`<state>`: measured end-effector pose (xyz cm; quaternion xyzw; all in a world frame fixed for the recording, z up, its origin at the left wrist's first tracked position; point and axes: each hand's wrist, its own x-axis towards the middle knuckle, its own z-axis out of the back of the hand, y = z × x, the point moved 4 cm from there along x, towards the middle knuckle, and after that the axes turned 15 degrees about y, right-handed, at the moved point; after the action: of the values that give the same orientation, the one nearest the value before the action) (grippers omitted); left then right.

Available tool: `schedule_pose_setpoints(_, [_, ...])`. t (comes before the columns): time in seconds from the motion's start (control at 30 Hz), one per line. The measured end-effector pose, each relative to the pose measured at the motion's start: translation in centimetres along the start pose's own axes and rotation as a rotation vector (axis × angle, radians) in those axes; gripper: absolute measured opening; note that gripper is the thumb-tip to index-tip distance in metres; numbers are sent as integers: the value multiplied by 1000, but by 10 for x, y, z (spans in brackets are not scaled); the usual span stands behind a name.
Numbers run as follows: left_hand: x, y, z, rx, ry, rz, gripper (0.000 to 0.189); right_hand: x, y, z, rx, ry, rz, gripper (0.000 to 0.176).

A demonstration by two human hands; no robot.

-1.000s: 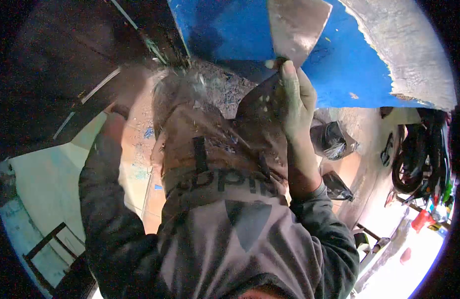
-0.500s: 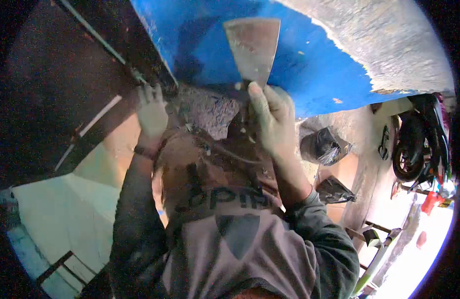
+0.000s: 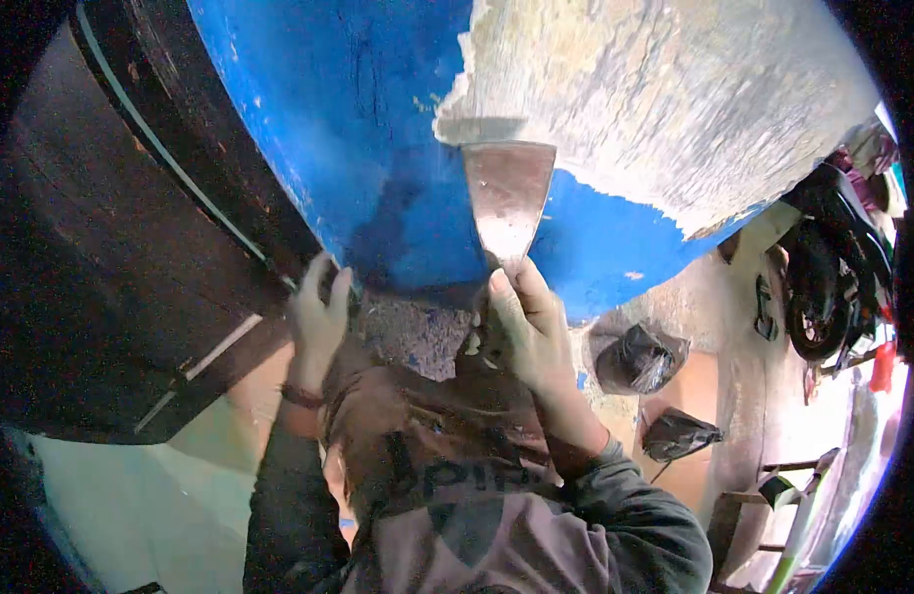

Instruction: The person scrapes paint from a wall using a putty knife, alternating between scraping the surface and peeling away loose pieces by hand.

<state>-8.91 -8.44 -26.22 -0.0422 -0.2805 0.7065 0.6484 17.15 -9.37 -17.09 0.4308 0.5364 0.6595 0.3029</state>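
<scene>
My right hand is wrapped round the handle of a putty knife, thumb at the base of its wide metal blade. The blade points up the wall, its broad edge overlapping the ragged border between blue paint and bare, whitish plaster. The handle is mostly hidden by the fingers. Beside the lower corner of the wall, my left hand is raised with fingers apart and slightly bent. Its fingertips are right at the edge of a dark wooden door. No tool shows in it.
Black plastic bags lie on the floor to the right, one on a piece of cardboard. Farther right stands a motorcycle. A wooden rack is at the lower right. Paint flakes lie on the floor below the wall.
The view has tilted upward, showing more bare plaster. The putty knife's blade has gone from over blue paint to the plaster's border. My left hand's fingers have bent from nearly straight.
</scene>
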Motion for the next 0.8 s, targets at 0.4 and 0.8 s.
schedule_pose_setpoints(0.4, [52, -179, -5, -1756, 488, -129, 35, 4, -6, -8, 479, 155, 47, 44])
schedule_pose_setpoints(0.8, [49, -195, -13, -1617, 393, -115, 34, 7, -6, 1, 196, -155, 63, 42])
